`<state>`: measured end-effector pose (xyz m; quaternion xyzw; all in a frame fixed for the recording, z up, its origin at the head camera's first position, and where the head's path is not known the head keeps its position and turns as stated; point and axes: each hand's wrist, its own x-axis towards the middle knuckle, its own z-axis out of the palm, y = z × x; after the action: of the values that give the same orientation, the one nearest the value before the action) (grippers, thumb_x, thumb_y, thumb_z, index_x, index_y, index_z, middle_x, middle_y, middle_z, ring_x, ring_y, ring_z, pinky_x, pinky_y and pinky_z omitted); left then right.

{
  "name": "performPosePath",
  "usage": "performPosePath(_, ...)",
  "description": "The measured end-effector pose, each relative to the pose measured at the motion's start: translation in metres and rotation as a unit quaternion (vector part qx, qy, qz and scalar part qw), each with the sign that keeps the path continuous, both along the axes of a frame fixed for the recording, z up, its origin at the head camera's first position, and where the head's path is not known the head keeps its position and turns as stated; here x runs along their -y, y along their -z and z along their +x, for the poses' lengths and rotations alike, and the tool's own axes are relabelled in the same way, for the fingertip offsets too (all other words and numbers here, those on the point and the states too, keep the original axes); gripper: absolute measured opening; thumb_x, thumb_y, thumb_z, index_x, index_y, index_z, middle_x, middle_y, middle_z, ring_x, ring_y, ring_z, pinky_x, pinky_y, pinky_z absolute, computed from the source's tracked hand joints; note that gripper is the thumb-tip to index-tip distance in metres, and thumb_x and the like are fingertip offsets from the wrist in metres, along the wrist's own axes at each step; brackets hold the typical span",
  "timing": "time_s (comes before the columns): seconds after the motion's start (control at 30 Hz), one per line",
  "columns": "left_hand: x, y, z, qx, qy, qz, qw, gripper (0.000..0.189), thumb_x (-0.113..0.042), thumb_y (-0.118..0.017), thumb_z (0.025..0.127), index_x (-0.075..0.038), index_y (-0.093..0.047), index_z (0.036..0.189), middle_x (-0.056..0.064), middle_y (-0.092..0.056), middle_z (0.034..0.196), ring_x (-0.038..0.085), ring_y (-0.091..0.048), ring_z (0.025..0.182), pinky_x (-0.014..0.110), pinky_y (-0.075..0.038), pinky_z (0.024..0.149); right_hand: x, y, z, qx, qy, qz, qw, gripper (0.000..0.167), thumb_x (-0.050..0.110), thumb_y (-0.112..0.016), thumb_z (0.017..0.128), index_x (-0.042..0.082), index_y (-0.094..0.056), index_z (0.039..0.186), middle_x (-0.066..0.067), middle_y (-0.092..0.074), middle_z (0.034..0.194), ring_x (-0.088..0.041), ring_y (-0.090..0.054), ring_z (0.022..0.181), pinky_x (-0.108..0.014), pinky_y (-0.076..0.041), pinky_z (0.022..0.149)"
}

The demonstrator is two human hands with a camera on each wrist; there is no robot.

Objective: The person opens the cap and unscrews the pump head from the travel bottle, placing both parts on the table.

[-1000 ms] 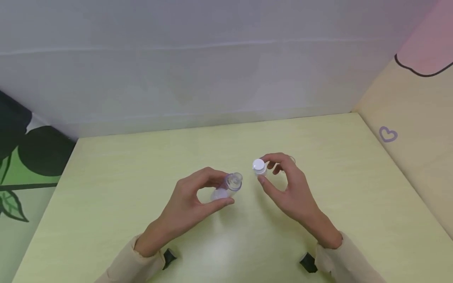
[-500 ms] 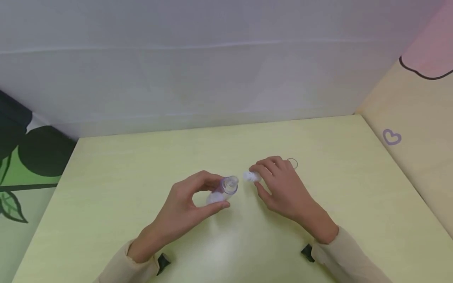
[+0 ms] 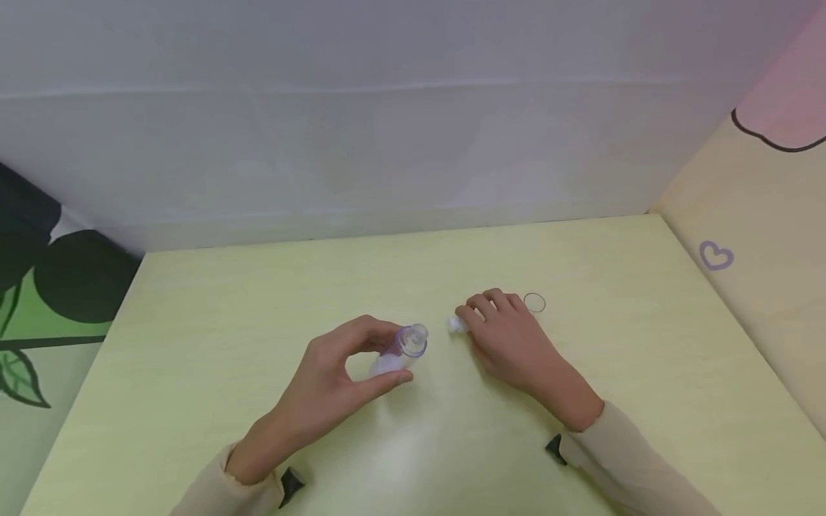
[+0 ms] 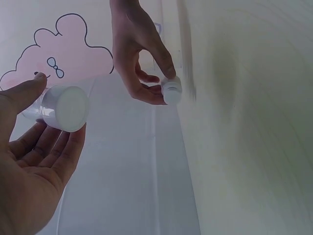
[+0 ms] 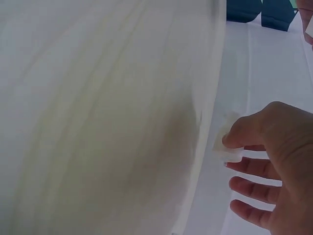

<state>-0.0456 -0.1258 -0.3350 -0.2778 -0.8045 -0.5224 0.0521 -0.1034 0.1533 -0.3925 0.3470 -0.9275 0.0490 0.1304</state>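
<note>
My left hand (image 3: pixel 335 376) grips a small clear plastic bottle (image 3: pixel 396 351) between thumb and fingers. The bottle leans to the right, its uncovered narrow neck tilted up, and in the left wrist view the white bottom of the bottle (image 4: pixel 72 108) faces the camera. To its right, my right hand (image 3: pixel 506 340) pinches a small white cap (image 3: pixel 456 325) between thumb and index finger. The right wrist view has the cap (image 5: pixel 229 147) at the thumb tip, with the other fingers loosely bent. A short gap separates cap and bottle. Both are held above the pale table.
A thin ring (image 3: pixel 534 302) lies on the table (image 3: pixel 258 301) just beyond the right hand. Grey-white cloth (image 3: pixel 387 158) closes off the back, and a panel with a heart drawing (image 3: pixel 716 256) stands along the right. Small black pieces (image 3: pixel 292 487) sit at both sleeve cuffs.
My right hand has turned palm-down and tipped the cap from upright onto its side, drawing it slightly left and lower. My left hand has shifted a little left and nearer with the bottle.
</note>
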Motion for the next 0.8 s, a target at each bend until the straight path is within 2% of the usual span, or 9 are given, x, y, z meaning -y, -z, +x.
performPosePath(0.33, 0.0002, 0.0005, -0.0001, -0.014, 0.0, 0.002, 0.9999, 0.039, -0.012, -0.089, 0.083, -0.017, -0.07, 0.117, -0.003, -0.076, 0.108, 0.009, -0.074, 0.097, 0.028, -0.063, 0.089, -0.0034, 0.0064, -0.0015, 0.02, 0.016, 0.017, 0.9995, 0.02, 0.007, -0.066, 0.095, 0.009, -0.068, 0.114, -0.007, -0.07, 0.111, -0.033, -0.062, 0.11, -0.049, -0.056, 0.095)
performPosePath(0.6, 0.0005, 0.0018, -0.0011, -0.008, -0.002, -0.004, 1.0, 0.039, -0.013, -0.089, 0.083, -0.018, -0.07, 0.117, -0.004, -0.075, 0.109, 0.009, -0.074, 0.098, 0.028, -0.063, 0.09, -0.0039, 0.0074, -0.003, 0.029, 0.02, 0.025, 0.9991, 0.022, 0.009, -0.066, 0.095, 0.01, -0.067, 0.116, -0.008, -0.069, 0.114, -0.034, -0.062, 0.111, -0.051, -0.055, 0.097)
performPosePath(0.8, 0.0002, 0.0015, -0.0013, 0.01, -0.006, -0.009, 0.9999, 0.041, -0.013, -0.09, 0.082, -0.019, -0.07, 0.117, -0.007, -0.075, 0.11, 0.007, -0.074, 0.101, 0.027, -0.062, 0.09, -0.003, 0.006, -0.0036, 0.041, 0.022, 0.021, 0.9987, 0.027, 0.009, -0.063, 0.095, 0.011, -0.066, 0.122, -0.009, -0.068, 0.12, -0.035, -0.062, 0.115, -0.052, -0.054, 0.1)
